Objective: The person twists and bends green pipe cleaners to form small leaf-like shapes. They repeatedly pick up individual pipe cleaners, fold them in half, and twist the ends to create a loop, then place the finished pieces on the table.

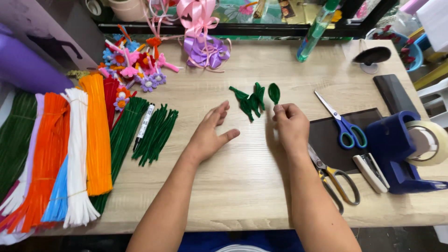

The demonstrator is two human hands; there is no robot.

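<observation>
Right hand (291, 125) pinched shut on a green leaf (274, 93), thumb and fingertips clamped at its lower tip, just right of the table's middle. Leaf upright in the view, a narrow loop of green pipe cleaner with its long axis running away from the body, rounded end pointing to the far edge, stem end down in the pinch. Left hand (211, 134) flat and open on the table (242, 186), fingers spread and aimed up and to the right, holding nothing, near the right hand but apart from it. Just beyond the left fingertips, a small heap of finished leaves (249, 101), lying on the wood close beside the held leaf, mostly slanting away and leftward. To the left, a loose bunch of short green stems (156, 133), long axis slanting from near left to far right, with a marker (144, 125) alongside. Farther left, long bundles of pipe cleaners (70, 154) in green, orange, white, blue and red, lengthwise toward the body. At the far left, small flowers (135, 65); behind, pink and purple ribbon bows (203, 42). On the right, blue scissors (343, 123) on a dark mat (326, 144), another pair of scissors (336, 179), a stapler (371, 172) and a blue tape dispenser (401, 154).
</observation>
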